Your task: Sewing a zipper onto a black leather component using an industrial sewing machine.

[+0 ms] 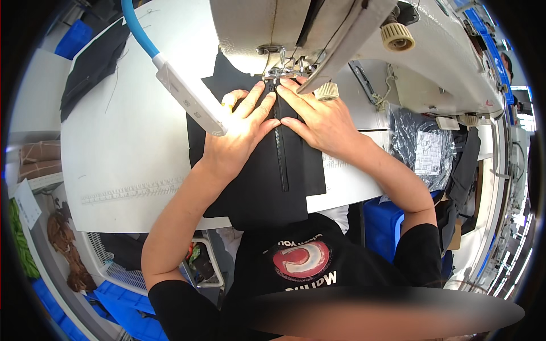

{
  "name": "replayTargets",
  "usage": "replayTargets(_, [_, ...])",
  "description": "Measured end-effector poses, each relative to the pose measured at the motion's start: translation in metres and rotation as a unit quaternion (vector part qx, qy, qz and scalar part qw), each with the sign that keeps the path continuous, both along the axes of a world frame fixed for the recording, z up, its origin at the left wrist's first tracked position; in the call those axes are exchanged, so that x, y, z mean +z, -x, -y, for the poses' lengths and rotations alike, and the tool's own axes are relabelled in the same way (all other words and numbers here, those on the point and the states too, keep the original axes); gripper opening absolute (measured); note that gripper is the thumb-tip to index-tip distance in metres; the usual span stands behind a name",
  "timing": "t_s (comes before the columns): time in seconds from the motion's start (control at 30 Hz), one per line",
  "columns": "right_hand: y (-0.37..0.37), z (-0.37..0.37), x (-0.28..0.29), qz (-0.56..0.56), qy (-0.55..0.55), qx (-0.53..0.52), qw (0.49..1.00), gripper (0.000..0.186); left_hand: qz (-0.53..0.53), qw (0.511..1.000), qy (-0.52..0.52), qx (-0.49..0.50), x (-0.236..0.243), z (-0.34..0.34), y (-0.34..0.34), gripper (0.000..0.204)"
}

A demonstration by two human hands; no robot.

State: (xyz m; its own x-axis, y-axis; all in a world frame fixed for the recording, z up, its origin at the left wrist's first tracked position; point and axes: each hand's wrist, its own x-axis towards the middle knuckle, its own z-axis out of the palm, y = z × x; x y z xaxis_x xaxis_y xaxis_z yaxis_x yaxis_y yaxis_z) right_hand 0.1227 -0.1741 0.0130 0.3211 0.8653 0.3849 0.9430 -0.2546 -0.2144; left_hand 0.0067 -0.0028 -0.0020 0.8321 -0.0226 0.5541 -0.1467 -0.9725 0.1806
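A black fabric piece (239, 193) lies beneath the sewing machine's presser foot (272, 74), with a long black zipper (280, 156) running down from it toward me. My left hand (242, 122) rests left of the zipper, fingers spread on the cloth and tips close to the foot, with something yellow around one finger. My right hand (315, 119) lies to the zipper's right, fingertips just below the foot and thumb on the cloth beside the zipper. Both hands are open, pressing flat. The needle area is partly hidden among metal parts and fingertips.
A lamp (187, 94) on a blue neck hangs left of my hands; the machine body (443, 62) fills upper right. Dark fabric (91, 68), a printed ruler (131, 190), a plastic-wrapped package (412, 145), blue bins (381, 224) and a white basket (116, 264) surround the work.
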Motion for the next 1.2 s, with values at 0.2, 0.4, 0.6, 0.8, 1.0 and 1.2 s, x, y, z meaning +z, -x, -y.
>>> replayTargets(0.2, [-0.03, 0.121, 0.106, 0.172, -0.144, -0.039, 0.974, 0.04, -0.004, 1.0, 0.01, 0.015, 0.002, 0.002, -0.002, 0.047])
replayTargets(0.4, [-0.278, 0.345, 0.202, 0.243, -0.207, -0.434, 0.842, 0.036, -0.056, 0.997, 0.031, 0.051, -0.002, 0.005, 0.002, 0.047])
replayTargets(0.6, [-0.38, 0.466, 0.199, -0.233, -0.261, -0.57, 0.743, 0.046, -0.042, 0.997, 0.026, 0.056, -0.002, 0.005, 0.001, 0.046])
replayTargets(0.8, [-0.35, 0.45, 0.18, -0.313, -0.41, -0.481, 0.709, 0.046, -0.035, 0.998, 0.025, 0.055, -0.003, 0.005, 0.001, 0.045])
replayTargets(1.0, [-0.311, 0.415, 0.163, -0.342, -0.5, -0.428, 0.671, 0.037, -0.038, 0.998, 0.012, 0.047, -0.003, 0.005, 0.001, 0.05])
replayTargets(1.2, [-0.291, 0.395, 0.159, -0.322, -0.535, -0.422, 0.658, 0.035, -0.029, 0.999, 0.017, 0.032, -0.002, 0.003, 0.002, 0.055])
